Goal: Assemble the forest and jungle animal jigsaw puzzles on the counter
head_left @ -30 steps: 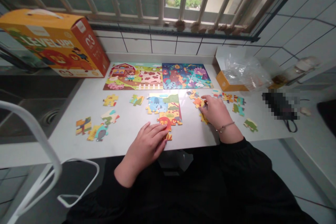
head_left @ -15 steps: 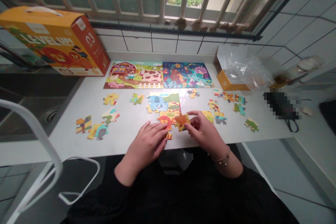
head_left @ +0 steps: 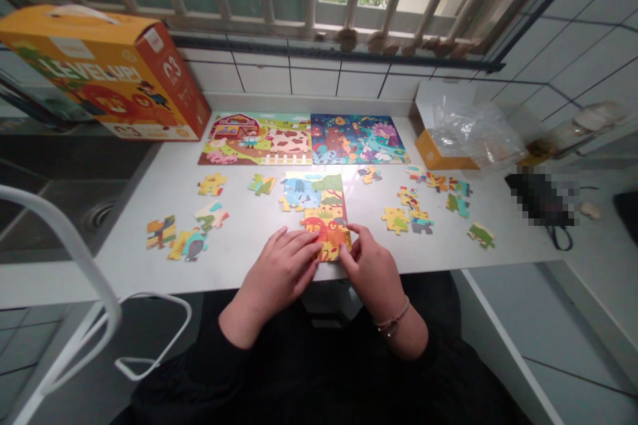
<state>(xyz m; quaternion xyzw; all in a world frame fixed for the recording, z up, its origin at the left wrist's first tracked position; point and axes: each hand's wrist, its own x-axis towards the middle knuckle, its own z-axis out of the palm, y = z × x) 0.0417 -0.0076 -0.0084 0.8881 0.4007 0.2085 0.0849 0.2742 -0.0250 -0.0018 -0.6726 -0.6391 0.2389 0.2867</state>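
Note:
A partly joined puzzle (head_left: 323, 202) with a blue elephant, a tree and red lions lies near the counter's front edge. My left hand (head_left: 282, 265) rests its fingers, spread a little, on the lower left of it. At the lower right, my right hand (head_left: 371, 262) has thumb and forefinger on the edges of an orange lion piece (head_left: 339, 234), which sits against the joined part. Loose pieces lie on both sides, among them a yellow one (head_left: 396, 220) to the right and a grey and yellow one (head_left: 188, 245) to the left.
Two finished puzzles, a farm (head_left: 256, 139) and a night forest (head_left: 359, 139), lie along the wall. An orange box (head_left: 104, 80) stands back left by a sink (head_left: 74, 212). An open box with plastic (head_left: 448, 153), a blurred dark object (head_left: 538, 199) and a white tube (head_left: 94, 265) also show.
My right hand has moved left and down with the orange lion piece, which now lies against the joined puzzle. My left hand has barely moved. The view has shifted slightly.

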